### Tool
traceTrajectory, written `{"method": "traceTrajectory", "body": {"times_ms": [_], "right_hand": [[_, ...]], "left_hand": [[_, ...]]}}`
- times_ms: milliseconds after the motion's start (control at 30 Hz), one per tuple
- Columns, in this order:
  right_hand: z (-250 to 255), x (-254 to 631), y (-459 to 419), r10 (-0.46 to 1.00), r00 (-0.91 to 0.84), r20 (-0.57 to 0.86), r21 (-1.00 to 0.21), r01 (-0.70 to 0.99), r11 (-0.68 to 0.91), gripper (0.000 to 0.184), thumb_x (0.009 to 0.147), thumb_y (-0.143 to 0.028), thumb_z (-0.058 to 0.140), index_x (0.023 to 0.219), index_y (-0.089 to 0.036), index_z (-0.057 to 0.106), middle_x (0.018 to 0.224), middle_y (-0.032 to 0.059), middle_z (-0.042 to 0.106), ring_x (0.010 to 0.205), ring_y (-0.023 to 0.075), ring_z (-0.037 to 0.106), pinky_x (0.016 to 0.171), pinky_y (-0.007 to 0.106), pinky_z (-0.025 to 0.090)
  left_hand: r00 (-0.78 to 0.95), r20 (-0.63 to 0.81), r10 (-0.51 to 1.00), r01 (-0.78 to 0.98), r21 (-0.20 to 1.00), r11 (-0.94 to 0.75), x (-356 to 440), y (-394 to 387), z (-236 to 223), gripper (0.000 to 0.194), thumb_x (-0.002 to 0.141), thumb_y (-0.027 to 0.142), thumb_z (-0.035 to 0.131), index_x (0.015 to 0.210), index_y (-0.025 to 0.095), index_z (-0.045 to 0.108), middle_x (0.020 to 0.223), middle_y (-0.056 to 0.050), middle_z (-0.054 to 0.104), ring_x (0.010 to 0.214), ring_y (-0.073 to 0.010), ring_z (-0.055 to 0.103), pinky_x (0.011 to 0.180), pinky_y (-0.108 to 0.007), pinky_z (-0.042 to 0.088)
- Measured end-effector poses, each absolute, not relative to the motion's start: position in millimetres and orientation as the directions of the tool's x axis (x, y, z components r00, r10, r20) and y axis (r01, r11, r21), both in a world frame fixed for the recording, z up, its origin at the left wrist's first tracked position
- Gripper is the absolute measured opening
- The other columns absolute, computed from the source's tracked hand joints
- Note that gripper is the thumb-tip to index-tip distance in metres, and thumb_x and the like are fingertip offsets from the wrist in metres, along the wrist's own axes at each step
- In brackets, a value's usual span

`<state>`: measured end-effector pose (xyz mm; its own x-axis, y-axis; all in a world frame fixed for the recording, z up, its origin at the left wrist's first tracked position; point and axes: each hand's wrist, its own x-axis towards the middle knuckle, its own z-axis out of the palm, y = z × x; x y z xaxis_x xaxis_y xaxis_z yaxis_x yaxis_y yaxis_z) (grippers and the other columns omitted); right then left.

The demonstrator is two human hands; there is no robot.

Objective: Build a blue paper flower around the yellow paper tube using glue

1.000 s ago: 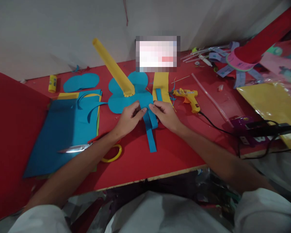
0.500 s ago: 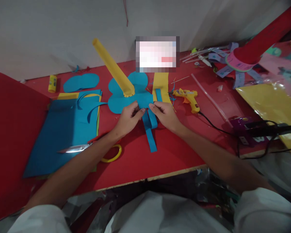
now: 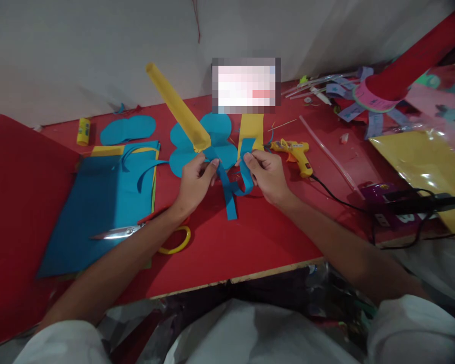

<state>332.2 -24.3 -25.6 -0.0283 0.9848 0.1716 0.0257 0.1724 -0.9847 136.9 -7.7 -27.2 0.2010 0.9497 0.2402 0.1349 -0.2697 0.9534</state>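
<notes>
Head view: at the frame's centre, your left hand (image 3: 197,181) pinches a blue strip (image 3: 228,194), your right hand (image 3: 268,174) a curled blue band (image 3: 245,175). Whether the two join is unclear.

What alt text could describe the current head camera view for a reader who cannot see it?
A person's left hand and right hand hold blue strips over a red table, near a blue lobed cutout with a yellow tube slanting up from it. Scissors and blue sheets lie to the left; a yellow glue gun lies to the right.
</notes>
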Motion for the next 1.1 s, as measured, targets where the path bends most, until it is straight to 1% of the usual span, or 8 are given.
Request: {"method": "traceTrajectory", "body": {"times_ms": [133, 267, 333, 467, 567, 767, 900, 1100], "right_hand": [[-25, 335, -22, 0.968, 0.034, 0.247, -0.966, 0.094, 0.243, 0.06, 0.087, -0.079, 0.066, 0.071, -0.021, 0.064, 0.064, -0.0017, 0.052, 0.057, 0.0106, 0.042, 0.052, 0.027, 0.033], [-26, 337, -23, 0.988, -0.041, 0.148, -0.982, 0.111, 0.151, 0.078, 0.092, -0.089, 0.04, 0.062, -0.021, 0.062, 0.047, -0.0041, 0.035, 0.047, 0.0104, 0.034, 0.049, 0.029, 0.029], [-28, 336, -24, 0.987, -0.122, 0.103, -0.988, 0.099, 0.115, 0.085, 0.096, -0.089, 0.027, 0.061, -0.02, 0.064, 0.046, -0.0031, 0.035, 0.045, 0.0107, 0.035, 0.049, 0.03, 0.028], [-31, 332, -25, 0.969, -0.157, 0.19, -0.973, 0.104, 0.208, 0.063, 0.094, -0.081, 0.053, 0.092, -0.021, 0.073, 0.07, -0.0001, 0.059, 0.062, 0.0126, 0.054, 0.058, 0.028, 0.039], [-35, 328, -23, 0.955, -0.19, 0.23, -0.961, 0.108, 0.253, 0.054, 0.087, -0.07, 0.073, 0.113, -0.024, 0.067, 0.087, 0.0005, 0.067, 0.079, 0.0157, 0.063, 0.069, 0.028, 0.046], [-41, 329, -18, 0.948, -0.219, 0.23, -0.961, 0.103, 0.257, 0.034, 0.092, -0.045, 0.068, 0.073, -0.023, 0.051, 0.065, -0.003, 0.059, 0.064, 0.0129, 0.056, 0.062, 0.028, 0.042], [-37, 332, -19, 0.969, -0.159, 0.186, -0.982, -0.016, 0.186, 0.019, 0.091, -0.041, 0.068, 0.093, -0.023, 0.062, 0.061, -0.0056, 0.06, 0.052, 0.011, 0.054, 0.054, 0.027, 0.041], [-28, 332, -23, 0.971, -0.141, 0.191, -0.979, -0.103, 0.178, 0.038, 0.089, -0.06, 0.074, 0.097, -0.024, 0.064, 0.074, -0.0012, 0.068, 0.059, 0.0124, 0.06, 0.047, 0.025, 0.045]], "left_hand": [[0.178, 0.282, 0.943, 0.107, 0.947, -0.304, 136, -8, -24, 0.046, 0.095, 0.063, 0.068, 0.079, 0.023, 0.05, 0.055, 0.006, 0.054, 0.049, -0.0105, 0.05, 0.051, -0.028, 0.039], [0.129, 0.338, 0.932, 0.114, 0.929, -0.352, 135, -12, -20, 0.042, 0.099, 0.06, 0.065, 0.082, 0.023, 0.055, 0.056, 0.005, 0.054, 0.049, -0.0102, 0.05, 0.051, -0.027, 0.041], [0.084, 0.371, 0.925, 0.108, 0.919, -0.379, 134, -16, -17, 0.036, 0.101, 0.058, 0.063, 0.089, 0.024, 0.061, 0.059, 0.004, 0.055, 0.05, -0.0103, 0.05, 0.051, -0.027, 0.043], [0.078, 0.397, 0.914, 0.039, 0.915, -0.401, 135, -24, -11, 0.032, 0.103, 0.056, 0.061, 0.098, 0.025, 0.064, 0.071, 0.001, 0.065, 0.056, -0.0118, 0.057, 0.05, -0.028, 0.045], [0.182, 0.381, 0.907, 0.01, 0.921, -0.389, 134, -27, -11, 0.035, 0.103, 0.058, 0.059, 0.102, 0.023, 0.063, 0.08, -0.002, 0.072, 0.058, -0.0127, 0.062, 0.049, -0.027, 0.048], [0.392, 0.335, 0.857, -0.03, 0.936, -0.352, 130, -25, -20, 0.054, 0.103, 0.071, 0.047, 0.1, 0.02, 0.067, 0.083, -0.007, 0.075, 0.064, -0.0157, 0.068, 0.055, -0.029, 0.053], [0.418, 0.267, 0.868, 0.027, 0.952, -0.306, 130, -23, -21, 0.06, 0.104, 0.072, 0.039, 0.097, 0.02, 0.07, 0.08, -0.006, 0.072, 0.064, -0.016, 0.066, 0.059, -0.031, 0.051], [0.406, 0.325, 0.854, 0.238, 0.865, -0.442, 135, -17, -20, 0.038, 0.104, 0.056, 0.056, 0.094, 0.021, 0.066, 0.083, -0.002, 0.067, 0.073, -0.0143, 0.06, 0.068, -0.028, 0.048]]}}
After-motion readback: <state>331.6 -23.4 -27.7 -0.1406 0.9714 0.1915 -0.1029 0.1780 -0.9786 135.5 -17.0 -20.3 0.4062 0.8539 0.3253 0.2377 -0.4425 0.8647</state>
